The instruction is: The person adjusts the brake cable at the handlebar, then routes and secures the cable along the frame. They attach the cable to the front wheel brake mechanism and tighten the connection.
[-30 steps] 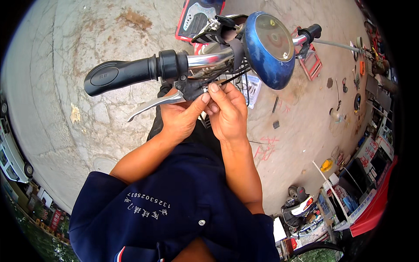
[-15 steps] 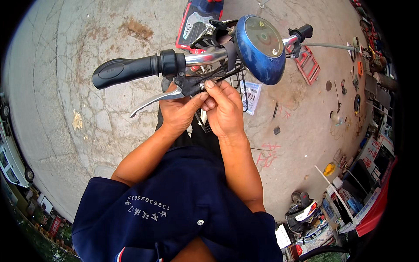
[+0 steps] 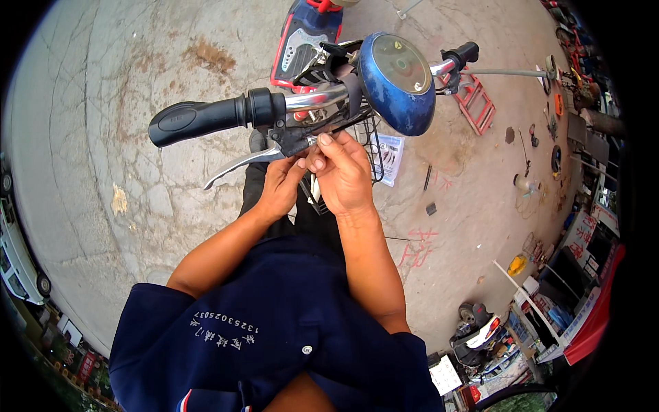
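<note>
Two hands [image 3: 278, 187] [image 3: 347, 180] at brake-lever fitting [image 3: 312, 140] — shirt [image 3: 274, 295]: white lettering [image 3: 226, 338] — ground [image 3: 151, 185]: red writing [image 3: 420, 235]

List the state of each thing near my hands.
Left hand: fingers curled by the lever bracket, hold partly hidden
Right hand: thumb and finger at the silver fitting, hold unclear
Brake lever: unsqueezed, apart from the handlebar grip
Handlebar grip: no hand on it
Blue housing: scuffed
</note>
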`<state>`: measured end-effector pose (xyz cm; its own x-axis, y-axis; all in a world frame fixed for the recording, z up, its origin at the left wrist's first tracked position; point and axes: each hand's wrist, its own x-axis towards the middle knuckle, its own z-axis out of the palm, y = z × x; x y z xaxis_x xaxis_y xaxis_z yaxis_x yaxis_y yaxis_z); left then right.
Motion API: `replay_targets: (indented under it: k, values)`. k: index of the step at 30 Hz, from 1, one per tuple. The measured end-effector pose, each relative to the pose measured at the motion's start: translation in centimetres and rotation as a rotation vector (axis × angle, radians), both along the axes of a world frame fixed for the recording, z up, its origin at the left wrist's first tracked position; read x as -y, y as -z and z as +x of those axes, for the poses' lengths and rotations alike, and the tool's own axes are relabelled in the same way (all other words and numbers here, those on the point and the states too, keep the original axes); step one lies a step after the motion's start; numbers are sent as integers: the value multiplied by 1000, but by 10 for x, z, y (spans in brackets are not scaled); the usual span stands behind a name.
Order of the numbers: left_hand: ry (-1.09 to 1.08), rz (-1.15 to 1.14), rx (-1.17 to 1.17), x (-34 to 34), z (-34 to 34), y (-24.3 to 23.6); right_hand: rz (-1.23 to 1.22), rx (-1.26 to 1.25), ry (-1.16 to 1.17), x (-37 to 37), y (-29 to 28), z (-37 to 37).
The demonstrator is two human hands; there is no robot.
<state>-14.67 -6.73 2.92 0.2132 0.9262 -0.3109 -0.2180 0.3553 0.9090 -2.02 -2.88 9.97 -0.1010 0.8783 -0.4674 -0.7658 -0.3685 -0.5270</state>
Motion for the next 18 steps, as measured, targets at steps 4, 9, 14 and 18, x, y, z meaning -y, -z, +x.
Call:
replay_targets:
  k: [4,9,14,18]
  values:
    - [30,-8,-41,-6,0,15,79,-112,-16,3,8,3]
    - [45,-66,4,-6,-17,35,110,46,47,7,12,-7]
    - [-86,-21,-3,1,-67,22,50,199,99,6,6,-17]
    - [-10,-68,315,-20,-113,-56,48,196,88,7,7,-14]
